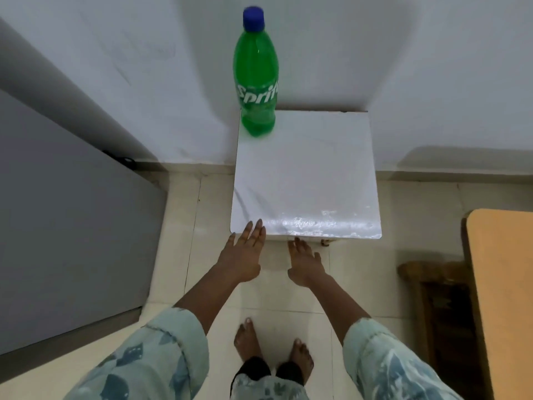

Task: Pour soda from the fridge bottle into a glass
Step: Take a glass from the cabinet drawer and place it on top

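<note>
Both sleeves [161, 356] forward; left hand [245, 255] and right hand [304, 264] flat, fingers spread, holding nothing, at table [305, 174] front edge. Capped green bottle [256, 79] upright, far-left corner.

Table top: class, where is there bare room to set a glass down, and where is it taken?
Only the far left corner is taken, by the bottle. The rest of the table is bare, from the bottle to the right edge and the near edge, where the left hand reaches.
</note>
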